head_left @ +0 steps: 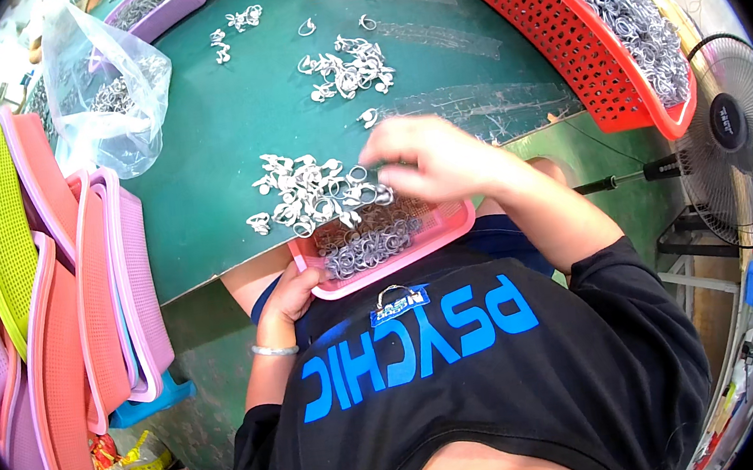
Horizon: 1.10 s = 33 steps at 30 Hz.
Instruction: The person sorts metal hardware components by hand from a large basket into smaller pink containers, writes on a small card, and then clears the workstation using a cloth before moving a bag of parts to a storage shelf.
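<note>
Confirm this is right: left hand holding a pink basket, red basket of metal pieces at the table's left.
Wrong side: the head view shows the red basket at the right of the table; the left hand does hold a pink basket.

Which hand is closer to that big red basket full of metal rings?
The right hand: it is at the table's near edge, left of the red basket. The left hand is farther left, at the pink basket.
</note>
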Motion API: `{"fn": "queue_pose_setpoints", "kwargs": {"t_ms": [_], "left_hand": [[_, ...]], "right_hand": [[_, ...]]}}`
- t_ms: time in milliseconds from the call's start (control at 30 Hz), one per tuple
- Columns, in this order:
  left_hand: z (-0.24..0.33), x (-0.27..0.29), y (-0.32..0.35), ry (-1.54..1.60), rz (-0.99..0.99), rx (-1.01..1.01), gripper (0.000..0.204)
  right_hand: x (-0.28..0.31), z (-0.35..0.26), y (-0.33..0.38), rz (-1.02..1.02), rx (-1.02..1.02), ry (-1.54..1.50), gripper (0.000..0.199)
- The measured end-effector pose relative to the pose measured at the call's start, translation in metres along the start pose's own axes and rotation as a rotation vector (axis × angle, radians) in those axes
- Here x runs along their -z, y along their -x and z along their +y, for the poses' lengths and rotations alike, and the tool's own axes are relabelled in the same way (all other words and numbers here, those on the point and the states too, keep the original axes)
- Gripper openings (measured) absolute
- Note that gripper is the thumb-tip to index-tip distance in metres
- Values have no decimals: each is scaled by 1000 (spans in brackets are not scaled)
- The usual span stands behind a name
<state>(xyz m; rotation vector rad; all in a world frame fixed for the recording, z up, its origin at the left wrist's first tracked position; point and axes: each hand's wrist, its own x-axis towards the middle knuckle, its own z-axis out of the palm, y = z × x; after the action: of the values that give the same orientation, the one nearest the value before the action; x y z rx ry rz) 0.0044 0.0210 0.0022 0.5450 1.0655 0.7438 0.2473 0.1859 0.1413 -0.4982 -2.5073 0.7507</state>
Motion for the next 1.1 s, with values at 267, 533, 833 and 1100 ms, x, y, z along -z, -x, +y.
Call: {"fn": "queue_pose_setpoints", "kwargs": {"t_ms": [267, 533, 833, 1100], "left_hand": [[4, -13, 1, 71, 58, -82, 40], [3, -12, 2, 81, 28, -91, 42], [6, -17, 1, 81, 37, -125, 41], [0, -9, -1, 81, 73, -72, 31]], "right_hand": [[4, 52, -28, 254, -368, 400, 14], [-15, 8, -12, 13, -24, 180, 9], [22, 54, -27, 220, -302, 319, 26], [21, 95, -52, 261, -339, 505, 16]]}}
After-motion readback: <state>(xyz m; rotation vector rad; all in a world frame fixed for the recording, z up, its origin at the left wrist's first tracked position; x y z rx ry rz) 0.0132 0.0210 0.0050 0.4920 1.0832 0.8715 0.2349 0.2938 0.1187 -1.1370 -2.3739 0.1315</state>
